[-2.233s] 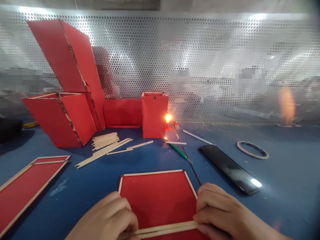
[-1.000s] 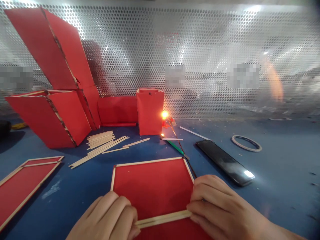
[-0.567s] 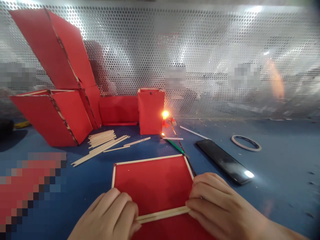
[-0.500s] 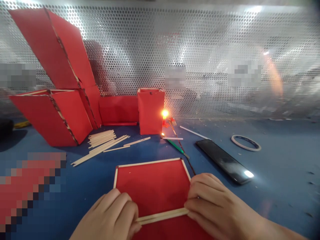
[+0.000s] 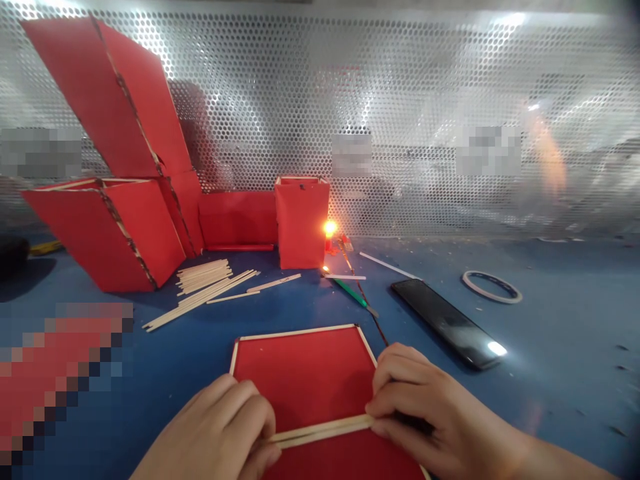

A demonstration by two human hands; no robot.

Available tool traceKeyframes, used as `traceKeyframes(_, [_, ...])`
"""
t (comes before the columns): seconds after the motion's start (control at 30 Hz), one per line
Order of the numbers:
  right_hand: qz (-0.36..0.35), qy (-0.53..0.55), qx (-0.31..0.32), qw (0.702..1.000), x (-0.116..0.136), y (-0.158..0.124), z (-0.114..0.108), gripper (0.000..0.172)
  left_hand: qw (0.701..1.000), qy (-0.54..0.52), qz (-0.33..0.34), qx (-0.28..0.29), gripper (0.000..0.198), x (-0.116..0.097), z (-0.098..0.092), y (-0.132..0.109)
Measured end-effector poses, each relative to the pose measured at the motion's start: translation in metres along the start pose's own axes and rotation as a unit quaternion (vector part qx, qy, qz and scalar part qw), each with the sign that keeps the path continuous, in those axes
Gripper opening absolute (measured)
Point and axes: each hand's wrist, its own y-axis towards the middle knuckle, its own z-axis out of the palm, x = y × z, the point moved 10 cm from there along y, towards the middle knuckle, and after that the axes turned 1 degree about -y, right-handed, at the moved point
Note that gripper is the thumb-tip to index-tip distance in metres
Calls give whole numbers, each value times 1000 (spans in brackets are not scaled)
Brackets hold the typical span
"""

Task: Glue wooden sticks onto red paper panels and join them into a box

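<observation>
Two pale wooden sticks (image 5: pixel 323 430) lie side by side across a red sheet. My left hand (image 5: pixel 225 430) pinches them at their left end, and the fingers of my right hand (image 5: pixel 407 403) close on the right end. Beyond the sticks, the red panel (image 5: pixel 305 377) has thin wooden strips along its far and side edges, with dark marks at the far corners. More red sheet (image 5: pixel 340 460) shows on the near side, partly covered by my hands and cut off by the frame.
Behind, a lit candle (image 5: pixel 330 233) burns beside a red box (image 5: pixel 303 223). Loose sticks (image 5: pixel 205 287) lie left of a green-handled knife (image 5: pixel 353 292). A phone (image 5: pixel 447 323) and a tape ring (image 5: pixel 493 287) are at right. Tall red boxes (image 5: pixel 145 107) stand left, before a perforated metal screen (image 5: pixel 410 100).
The red panel has shifted slightly, its far edge now a little nearer to me. Both hands stay closed on the stick ends, with only small movement.
</observation>
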Motion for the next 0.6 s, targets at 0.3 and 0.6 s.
traceKeyframes(0.3, [7, 6, 1, 1000, -1, -1, -1, 17, 999, 36, 22, 20, 11, 7, -18, -5])
traceKeyframes(0.6, [10, 38, 4, 999, -6, -3, 1, 14, 980, 184, 38, -65, 44, 19, -21, -28])
